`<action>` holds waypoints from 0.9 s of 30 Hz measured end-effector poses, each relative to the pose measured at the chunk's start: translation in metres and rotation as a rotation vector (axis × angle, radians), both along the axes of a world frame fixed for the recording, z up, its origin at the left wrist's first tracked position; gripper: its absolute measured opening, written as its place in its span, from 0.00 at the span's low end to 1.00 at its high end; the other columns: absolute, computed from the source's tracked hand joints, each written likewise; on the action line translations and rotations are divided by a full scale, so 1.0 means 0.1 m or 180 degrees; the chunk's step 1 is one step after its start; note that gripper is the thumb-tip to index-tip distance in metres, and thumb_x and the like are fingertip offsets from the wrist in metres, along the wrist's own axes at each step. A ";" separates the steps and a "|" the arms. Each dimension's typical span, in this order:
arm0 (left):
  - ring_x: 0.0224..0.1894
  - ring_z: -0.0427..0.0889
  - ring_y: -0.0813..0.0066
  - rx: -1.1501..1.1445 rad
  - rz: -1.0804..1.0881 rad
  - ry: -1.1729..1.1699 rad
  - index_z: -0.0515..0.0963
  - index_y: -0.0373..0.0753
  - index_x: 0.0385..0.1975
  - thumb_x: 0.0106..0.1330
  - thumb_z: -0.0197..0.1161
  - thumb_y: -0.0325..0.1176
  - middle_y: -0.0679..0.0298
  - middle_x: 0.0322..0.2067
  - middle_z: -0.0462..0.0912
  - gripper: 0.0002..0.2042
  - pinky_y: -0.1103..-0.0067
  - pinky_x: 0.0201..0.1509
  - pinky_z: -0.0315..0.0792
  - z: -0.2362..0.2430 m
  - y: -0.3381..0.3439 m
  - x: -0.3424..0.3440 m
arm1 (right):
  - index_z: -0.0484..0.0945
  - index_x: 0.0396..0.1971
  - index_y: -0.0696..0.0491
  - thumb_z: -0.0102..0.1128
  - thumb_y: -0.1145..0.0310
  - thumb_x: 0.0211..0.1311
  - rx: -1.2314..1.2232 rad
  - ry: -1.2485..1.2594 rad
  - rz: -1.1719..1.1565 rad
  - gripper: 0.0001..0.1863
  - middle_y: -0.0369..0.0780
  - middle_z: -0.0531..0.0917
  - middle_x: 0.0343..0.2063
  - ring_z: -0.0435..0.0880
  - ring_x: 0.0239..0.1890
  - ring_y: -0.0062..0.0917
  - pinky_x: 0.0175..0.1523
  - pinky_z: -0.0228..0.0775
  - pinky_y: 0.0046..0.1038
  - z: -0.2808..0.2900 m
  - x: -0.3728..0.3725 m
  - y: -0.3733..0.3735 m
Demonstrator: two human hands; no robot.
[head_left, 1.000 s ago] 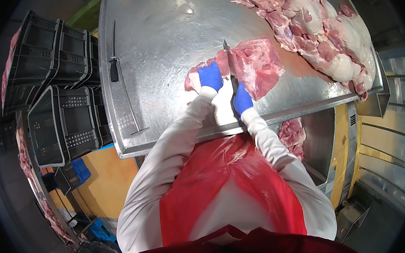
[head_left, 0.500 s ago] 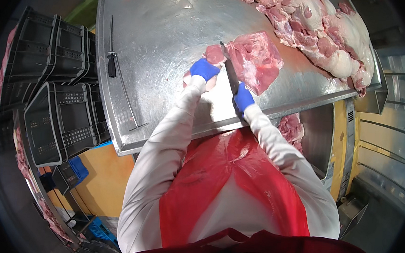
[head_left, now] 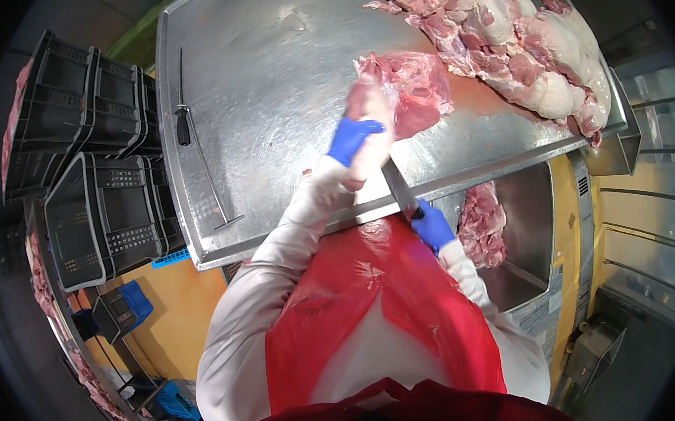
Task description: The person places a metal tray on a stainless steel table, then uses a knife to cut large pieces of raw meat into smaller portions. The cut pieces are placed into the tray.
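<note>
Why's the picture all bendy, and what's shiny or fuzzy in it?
Head view: the metal table bows at its edges because of the fisheye lens, and the picture's corners go black; head view again: white glare shines on the tabletop beside the knife; head view too: the piece of meat in the left hand looks smeared, probably motion blur.

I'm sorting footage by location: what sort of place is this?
Probably a meat-cutting room: a large pile of raw meat lies on a metal table, the gloved right hand holds a knife, and dark plastic crates stand alongside.
</note>
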State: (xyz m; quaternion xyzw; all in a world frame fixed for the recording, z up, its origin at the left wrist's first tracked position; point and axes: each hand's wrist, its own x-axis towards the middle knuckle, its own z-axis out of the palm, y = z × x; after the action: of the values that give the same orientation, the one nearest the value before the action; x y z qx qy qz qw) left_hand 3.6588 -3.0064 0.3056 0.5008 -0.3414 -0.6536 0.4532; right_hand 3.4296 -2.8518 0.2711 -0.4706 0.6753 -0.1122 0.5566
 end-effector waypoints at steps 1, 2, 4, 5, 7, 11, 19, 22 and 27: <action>0.30 0.84 0.71 -0.0304 -0.0512 -0.1087 0.82 0.28 0.37 0.56 0.69 0.41 0.56 0.28 0.85 0.19 0.77 0.35 0.77 -0.12 -0.14 -0.17 | 0.75 0.48 0.54 0.57 0.78 0.52 -0.0812 0.0026 0.0243 0.19 0.43 0.84 0.30 0.83 0.31 0.30 0.36 0.74 0.31 -0.33 -0.16 0.24; 0.29 0.84 0.68 -0.0734 -0.0764 -0.1131 0.82 0.31 0.36 0.57 0.68 0.46 0.56 0.27 0.84 0.20 0.76 0.34 0.77 -0.02 -0.11 -0.53 | 0.76 0.48 0.54 0.58 0.78 0.51 -0.0552 -0.0304 0.0135 0.20 0.42 0.84 0.31 0.82 0.34 0.27 0.41 0.73 0.30 -0.41 -0.25 0.40; 0.21 0.77 0.75 -0.0591 -0.1675 -0.0960 0.75 0.35 0.27 0.63 0.63 0.51 0.64 0.18 0.76 0.21 0.75 0.23 0.70 0.28 0.01 -1.32 | 0.76 0.47 0.54 0.60 0.78 0.51 -0.0410 -0.0662 -0.0167 0.20 0.42 0.83 0.31 0.81 0.33 0.25 0.41 0.73 0.30 -0.43 -0.29 0.56; 0.36 0.82 0.62 -0.1585 -0.1840 -0.1247 0.81 0.39 0.37 0.64 0.62 0.51 0.52 0.29 0.82 0.19 0.69 0.43 0.74 0.20 0.08 -1.64 | 0.76 0.47 0.54 0.60 0.77 0.50 -0.0329 -0.0832 -0.0278 0.20 0.42 0.83 0.31 0.81 0.33 0.24 0.41 0.73 0.30 -0.42 -0.30 0.58; 0.50 0.75 0.65 -0.2666 -0.2169 0.0139 0.75 0.36 0.52 0.62 0.67 0.43 0.51 0.47 0.77 0.23 0.69 0.52 0.70 0.37 0.32 -2.06 | 0.76 0.45 0.56 0.61 0.76 0.52 -0.0446 -0.0588 -0.0351 0.18 0.39 0.83 0.32 0.79 0.32 0.21 0.40 0.73 0.29 -0.37 -0.38 0.56; 0.57 0.73 0.60 -0.1763 -0.1964 -0.0100 0.67 0.31 0.57 0.61 0.67 0.46 0.47 0.53 0.73 0.31 0.65 0.59 0.68 0.25 -0.42 -1.86 | 0.75 0.48 0.57 0.58 0.78 0.53 -0.0658 0.0039 -0.0542 0.19 0.37 0.81 0.29 0.77 0.30 0.20 0.35 0.72 0.28 -0.25 -0.55 0.46; 0.65 0.68 0.46 0.1002 0.0895 -0.2413 0.61 0.34 0.65 0.61 0.60 0.53 0.44 0.63 0.67 0.38 0.54 0.66 0.63 -0.96 -2.05 -0.43 | 0.73 0.52 0.55 0.57 0.78 0.55 -0.1141 -0.0362 -0.1173 0.21 0.34 0.76 0.28 0.73 0.26 0.18 0.28 0.68 0.25 -0.53 -0.93 -0.35; 0.50 0.80 0.52 0.0581 0.0586 -0.1842 0.78 0.42 0.46 0.59 0.63 0.49 0.52 0.46 0.82 0.20 0.56 0.50 0.74 -1.28 -2.15 -0.49 | 0.73 0.50 0.54 0.57 0.77 0.56 -0.1015 -0.0305 -0.0971 0.19 0.34 0.76 0.27 0.73 0.26 0.18 0.27 0.69 0.26 -0.49 -0.97 -0.97; 0.44 0.81 0.55 0.0333 0.0899 -0.1820 0.78 0.43 0.39 0.59 0.63 0.46 0.55 0.40 0.82 0.15 0.58 0.44 0.74 -1.24 -1.98 -0.41 | 0.73 0.48 0.53 0.57 0.76 0.57 -0.0704 -0.0335 -0.0556 0.17 0.34 0.75 0.26 0.73 0.26 0.19 0.27 0.69 0.26 -0.52 -0.82 -1.67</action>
State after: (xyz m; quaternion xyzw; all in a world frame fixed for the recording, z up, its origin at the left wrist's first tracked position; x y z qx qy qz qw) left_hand 3.6175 -3.2041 0.1818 0.7292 -0.3480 -0.4337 0.3987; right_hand 3.3477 -3.0187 0.2189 -0.4620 0.6671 -0.2585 0.5241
